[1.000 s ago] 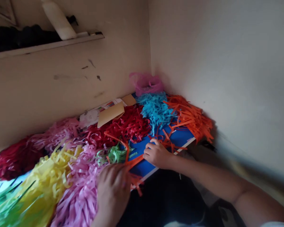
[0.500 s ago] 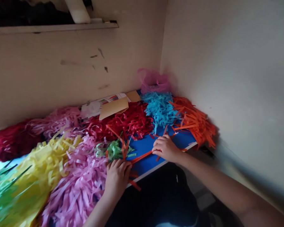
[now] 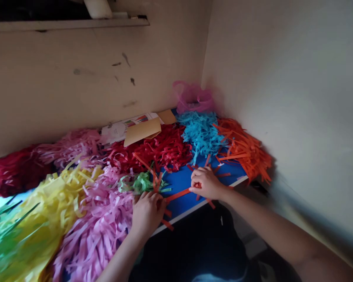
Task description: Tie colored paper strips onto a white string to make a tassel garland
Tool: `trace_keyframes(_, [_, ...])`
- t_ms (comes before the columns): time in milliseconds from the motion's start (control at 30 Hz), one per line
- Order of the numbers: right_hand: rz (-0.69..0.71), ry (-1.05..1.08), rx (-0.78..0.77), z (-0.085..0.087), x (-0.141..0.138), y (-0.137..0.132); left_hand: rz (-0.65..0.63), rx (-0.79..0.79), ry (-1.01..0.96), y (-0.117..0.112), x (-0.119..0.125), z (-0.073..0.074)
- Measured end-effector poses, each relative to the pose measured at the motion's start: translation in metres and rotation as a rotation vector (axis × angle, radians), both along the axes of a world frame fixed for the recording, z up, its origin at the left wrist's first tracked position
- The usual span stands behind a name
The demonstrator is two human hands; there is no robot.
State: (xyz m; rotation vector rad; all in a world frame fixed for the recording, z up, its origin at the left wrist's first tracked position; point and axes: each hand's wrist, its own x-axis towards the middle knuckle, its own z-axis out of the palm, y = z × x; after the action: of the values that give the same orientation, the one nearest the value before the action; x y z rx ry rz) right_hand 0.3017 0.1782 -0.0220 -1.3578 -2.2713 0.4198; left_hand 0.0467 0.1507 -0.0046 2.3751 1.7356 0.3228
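Orange paper strips (image 3: 178, 194) lie loose on the blue part of the counter (image 3: 179, 182), with one long strip running between the hands. The right hand (image 3: 206, 183) is curled almost shut, its fingers seemingly pinching that strip's end. The left hand (image 3: 147, 213) lies half-open at the strip's other end; whether it grips anything is hard to tell. Around them sit separate mounds: orange shreds (image 3: 244, 152), blue shreds (image 3: 200, 133), red shreds (image 3: 161, 150), pink shreds (image 3: 91, 223), yellow shreds (image 3: 47, 207) and a small green tuft (image 3: 141, 183). Most of the paper already sits in mounds; these few strips look like what remains loose.
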Motion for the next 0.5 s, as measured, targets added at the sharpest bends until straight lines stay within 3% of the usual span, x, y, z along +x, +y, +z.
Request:
trace_keyframes(167, [0.071,0.108,0.058,-0.004,0.008,0.0,-0.009,-0.026,-0.039,0.0,-0.004,0.0])
trace_keyframes(300, [0.14,0.08,0.103,-0.006,0.012,-0.001,-0.032,-0.043,-0.057,-0.002,-0.007,0.001])
trace_keyframes(500, [0.072,-0.067,0.006,0.002,0.006,-0.002,-0.022,-0.059,-0.017,0.002,-0.004,0.005])
